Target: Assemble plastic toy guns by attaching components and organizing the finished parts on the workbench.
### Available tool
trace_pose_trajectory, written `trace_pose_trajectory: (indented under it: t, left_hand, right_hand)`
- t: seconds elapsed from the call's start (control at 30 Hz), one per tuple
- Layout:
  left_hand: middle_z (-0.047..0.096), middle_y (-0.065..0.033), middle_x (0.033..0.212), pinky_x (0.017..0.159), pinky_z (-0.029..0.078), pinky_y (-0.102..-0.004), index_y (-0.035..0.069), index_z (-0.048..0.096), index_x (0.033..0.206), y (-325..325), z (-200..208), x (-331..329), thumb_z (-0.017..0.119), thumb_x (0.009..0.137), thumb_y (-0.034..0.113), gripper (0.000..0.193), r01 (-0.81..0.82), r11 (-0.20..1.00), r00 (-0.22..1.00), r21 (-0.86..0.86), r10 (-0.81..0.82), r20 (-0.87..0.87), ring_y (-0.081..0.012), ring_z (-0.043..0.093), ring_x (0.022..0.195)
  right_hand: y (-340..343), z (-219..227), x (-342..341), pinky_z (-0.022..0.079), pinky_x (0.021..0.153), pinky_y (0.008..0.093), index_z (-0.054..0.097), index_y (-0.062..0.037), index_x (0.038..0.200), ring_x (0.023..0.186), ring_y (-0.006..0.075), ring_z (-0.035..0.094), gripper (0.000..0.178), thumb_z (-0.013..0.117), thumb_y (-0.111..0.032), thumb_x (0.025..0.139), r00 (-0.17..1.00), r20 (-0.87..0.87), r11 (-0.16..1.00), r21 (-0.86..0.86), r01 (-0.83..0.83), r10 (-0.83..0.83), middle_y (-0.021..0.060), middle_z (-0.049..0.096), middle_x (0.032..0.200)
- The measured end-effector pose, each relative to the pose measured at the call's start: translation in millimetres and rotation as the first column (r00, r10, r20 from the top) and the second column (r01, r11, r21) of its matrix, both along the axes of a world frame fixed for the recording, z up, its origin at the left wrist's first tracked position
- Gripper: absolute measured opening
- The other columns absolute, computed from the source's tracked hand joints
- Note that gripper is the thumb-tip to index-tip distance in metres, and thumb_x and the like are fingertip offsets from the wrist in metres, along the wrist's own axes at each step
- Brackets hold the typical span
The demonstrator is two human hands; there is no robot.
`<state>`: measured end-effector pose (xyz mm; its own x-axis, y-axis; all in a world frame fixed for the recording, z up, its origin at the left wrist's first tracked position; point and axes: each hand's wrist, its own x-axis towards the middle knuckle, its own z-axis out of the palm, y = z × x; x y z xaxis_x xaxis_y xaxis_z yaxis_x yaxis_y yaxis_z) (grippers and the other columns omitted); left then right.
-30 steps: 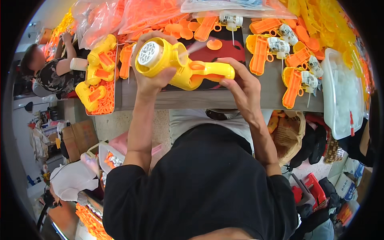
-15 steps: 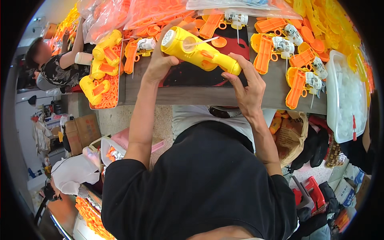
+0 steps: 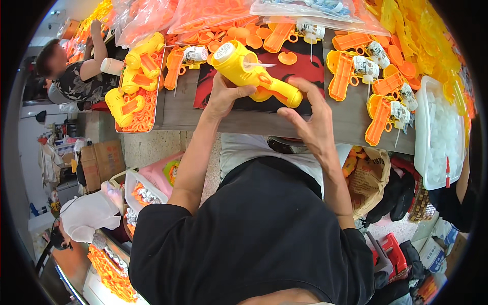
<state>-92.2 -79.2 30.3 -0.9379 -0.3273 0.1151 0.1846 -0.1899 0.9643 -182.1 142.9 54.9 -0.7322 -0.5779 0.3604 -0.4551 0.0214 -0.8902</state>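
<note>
A yellow plastic toy gun (image 3: 254,71) with an orange trigger is held over the dark red and black mat (image 3: 310,66). My left hand (image 3: 222,96) is closed round its body from below, near the round white front end. A thin white tube sticks out of a round opening in its side. My right hand (image 3: 316,114) stands beside the handle's end, thumb and fingers spread. Behind the gun, a loose orange disc (image 3: 287,58) lies on the mat. To the right are several half-open toy guns (image 3: 341,76) with orange handles and white motor parts.
At the left, a tray (image 3: 154,114) holds yellow guns and orange rings. A white tub (image 3: 423,152) of translucent parts stands at the table's right end. Clear bags (image 3: 203,15) of orange parts lie at the back. Another person (image 3: 76,66) sits at the far left.
My right hand has come off the handle's end and opened. My left hand has shifted to a grip lower on the gun's body, and the gun now tilts more steeply.
</note>
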Motion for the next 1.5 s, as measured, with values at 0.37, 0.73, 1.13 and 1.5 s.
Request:
trace_pose_trajectory:
  t: [0.37, 0.73, 1.13, 1.5]
  left_hand:
    - [0.069, -0.0053, 0.117, 0.093, 0.056, -0.0335, 0.003, 0.059, 0.124, 12, 29, 10, 0.091, 0.069, 0.004, 0.063, -0.043, 0.966, 0.982, -0.257, 0.088, 0.166, -0.0146, 0.066, 0.106]
    - [0.07, -0.0047, 0.116, 0.095, 0.054, -0.031, 0.003, 0.061, 0.125, -1, 32, 11, 0.091, 0.069, 0.004, 0.063, -0.041, 0.965, 0.997, -0.259, 0.057, 0.052, -0.013, 0.066, 0.106]
    - [0.072, -0.0058, 0.112, 0.094, 0.055, -0.0313, 0.001, 0.066, 0.12, -8, 17, 8, 0.09, 0.071, 0.003, 0.055, -0.043, 0.994, 0.998, -0.105, 0.037, -0.051, -0.0133, 0.068, 0.102]
    - [0.066, -0.0043, 0.121, 0.098, 0.052, -0.031, 0.004, 0.058, 0.128, 9, 57, 8, 0.09, 0.071, 0.006, 0.066, 0.007, 0.899, 0.993, -0.437, 0.045, 0.107, -0.0136, 0.064, 0.111]
  right_hand:
    - [-51, 29, 5, 0.054, 0.078, 0.0337, 0.065, -0.0006, 0.117, 0.089, 0.0238, 0.066, 0.041, 0.08, -0.005, 0.079, 0.953, -0.299, 0.989, -0.146, -0.004, -0.04, 0.0122, 0.068, 0.105]
    - [-32, 40, -7, 0.05, 0.095, 0.0321, 0.061, -0.001, 0.13, 0.109, 0.0202, 0.064, 0.042, 0.071, -0.005, 0.089, 0.975, -0.161, 0.983, -0.084, -0.165, 0.15, 0.0125, 0.066, 0.117]
    - [-2, 2, 6, 0.051, 0.089, 0.029, 0.061, -0.0003, 0.131, 0.101, 0.0165, 0.068, 0.044, 0.073, -0.009, 0.089, 0.988, 0.084, 0.991, 0.017, -0.131, 0.129, 0.0109, 0.072, 0.111]
    - [-17, 66, -8, 0.047, 0.101, 0.0353, 0.05, -0.0038, 0.143, 0.121, 0.0262, 0.061, 0.072, 0.082, -0.018, 0.08, 0.974, -0.179, 0.99, 0.009, -0.141, 0.14, 0.0137, 0.059, 0.136]
